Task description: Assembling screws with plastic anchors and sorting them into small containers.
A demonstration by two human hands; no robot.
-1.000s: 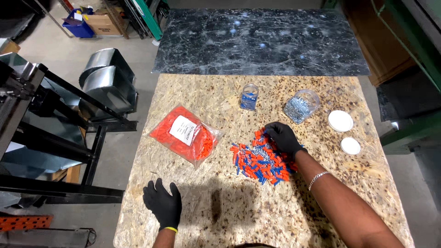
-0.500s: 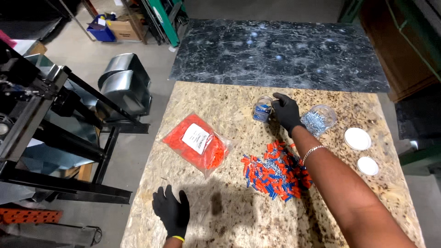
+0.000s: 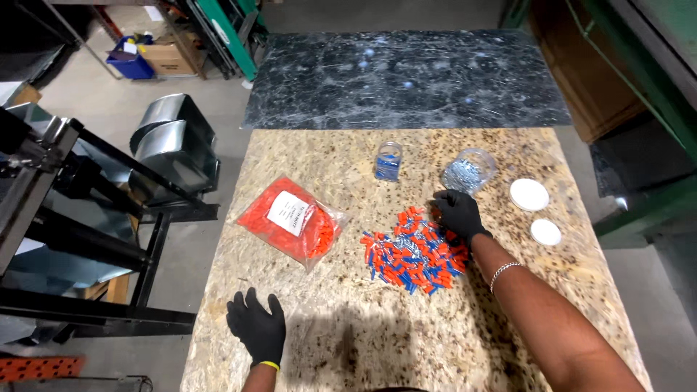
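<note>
Sorting the loose pile of small orange and blue plastic connectors on the chipboard table: the gloved right hand rests curled on the pile's far edge, grasp undeterminable, best picking one colour at a time, while the gloved left hand lies flat, released.

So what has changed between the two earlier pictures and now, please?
The right hand was on the pile of orange and blue pieces, then reached to the small jar with blue pieces, and is now back on the pile's far edge; whether it holds anything cannot be seen. The left hand stayed flat on the table. The orange bag, larger jar and two white lids kept their places.
</note>
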